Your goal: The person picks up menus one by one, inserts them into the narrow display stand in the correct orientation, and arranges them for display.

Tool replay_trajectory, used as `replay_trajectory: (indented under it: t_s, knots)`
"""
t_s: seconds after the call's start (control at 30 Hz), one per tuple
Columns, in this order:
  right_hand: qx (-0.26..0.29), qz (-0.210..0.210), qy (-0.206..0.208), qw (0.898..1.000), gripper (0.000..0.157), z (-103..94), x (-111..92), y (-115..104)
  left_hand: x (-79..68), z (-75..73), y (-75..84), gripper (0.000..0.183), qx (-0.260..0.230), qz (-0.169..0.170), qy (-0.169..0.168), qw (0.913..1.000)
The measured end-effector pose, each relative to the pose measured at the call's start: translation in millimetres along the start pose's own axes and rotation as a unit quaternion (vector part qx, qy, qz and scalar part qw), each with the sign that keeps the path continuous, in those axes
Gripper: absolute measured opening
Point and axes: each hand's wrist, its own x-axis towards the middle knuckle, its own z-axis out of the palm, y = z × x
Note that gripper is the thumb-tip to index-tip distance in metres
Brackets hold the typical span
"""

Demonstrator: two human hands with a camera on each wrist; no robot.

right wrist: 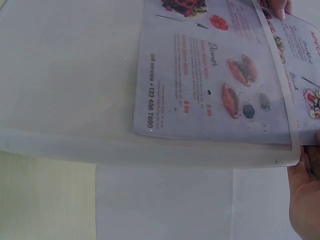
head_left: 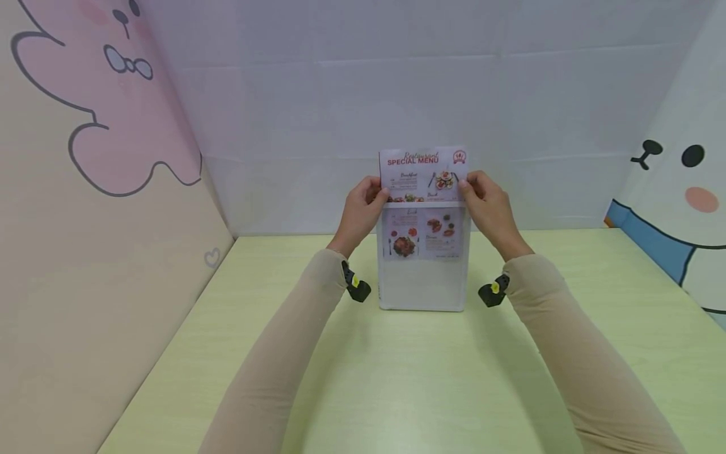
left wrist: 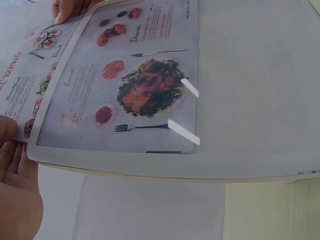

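Note:
A printed restaurant menu [head_left: 414, 170] stands half inside an upright clear sign holder [head_left: 422, 285] with a white border. Its lower half shows through the front panel, while the upper half sticks out above the top edge. My left hand [head_left: 361, 208] pinches the menu's left edge, thumb in front, just above the holder's top corner. On the opposite side my right hand [head_left: 492, 213] pinches the right edge in the same way. In the left wrist view, the menu's bottom edge lies partway down the panel [left wrist: 255, 90], parallel to the holder's top.
The holder stands on a pale green wood-grain table [head_left: 414, 384], near its back edge. Behind rises a white wall covering [head_left: 340, 107]. Cartoon animals decorate the side walls, a pink one [head_left: 85, 69] at left and a white one [head_left: 669, 189] at right.

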Motion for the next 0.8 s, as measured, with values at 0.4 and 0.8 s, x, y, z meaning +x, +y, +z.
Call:
replay_trajectory:
  t_s: [0.4,0.8]
  knots:
    - [0.014,0.011,-0.012,1.000,0.049,-0.8,-0.3,-0.5,-0.7,-0.2,-1.5,0.019,0.003,0.019,0.001,0.9998]
    - [0.000,0.002,-0.002,1.000,0.044,2.9,0.2,-0.4,-0.6,-2.2,-2.3,0.019,0.005,0.023,0.003,0.9997]
